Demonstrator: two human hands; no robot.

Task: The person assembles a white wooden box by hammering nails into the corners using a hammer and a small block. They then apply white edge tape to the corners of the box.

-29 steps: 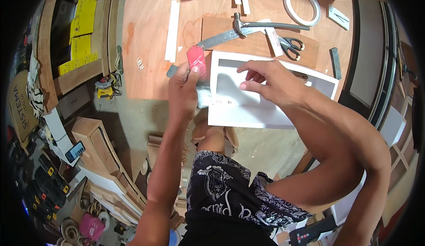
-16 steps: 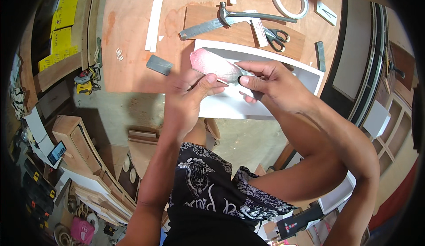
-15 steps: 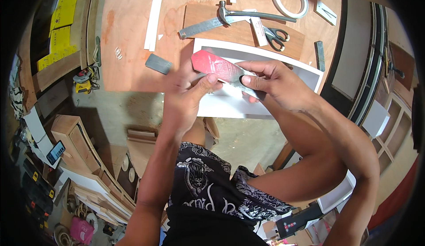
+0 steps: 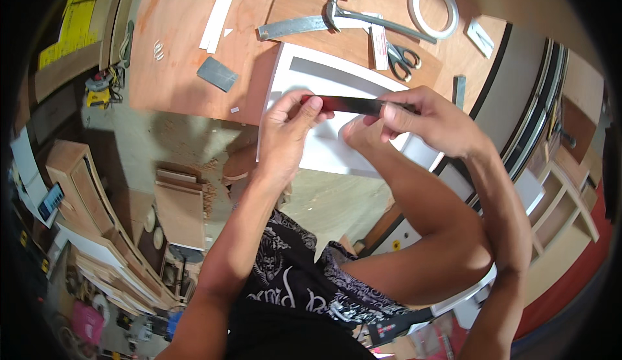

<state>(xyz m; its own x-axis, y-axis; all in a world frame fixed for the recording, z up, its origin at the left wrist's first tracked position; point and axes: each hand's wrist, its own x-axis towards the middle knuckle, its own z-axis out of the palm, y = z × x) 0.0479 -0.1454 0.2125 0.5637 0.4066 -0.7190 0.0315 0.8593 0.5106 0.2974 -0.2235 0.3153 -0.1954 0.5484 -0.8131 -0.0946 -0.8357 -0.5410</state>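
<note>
My left hand (image 4: 288, 127) pinches one end of a flat, tapered red-and-black piece (image 4: 350, 104) between thumb and fingers. At its dark end, the fingers of my right hand (image 4: 434, 119) are closed on it. The piece is turned almost edge-on, so little of its face shows, and I cannot tell its exact kind. Beneath both hands lies a white shallow box-like panel (image 4: 317, 149) with a raised rim, partly over the table edge. My bare foot (image 4: 363, 133) rests against that panel, just under the right hand.
On the wooden table (image 4: 175, 42) are a claw hammer (image 4: 334, 13), metal ruler (image 4: 295, 28), black-handled scissors (image 4: 404, 62), a roll of white tape (image 4: 414, 10), a grey block (image 4: 217, 73) and white strips (image 4: 221, 10). A yellow power tool (image 4: 99, 101) sits at left.
The red-and-black piece has tilted from showing its printed red face to nearly edge-on. My left hand has shifted its grip to the end. The whole view has moved slightly.
</note>
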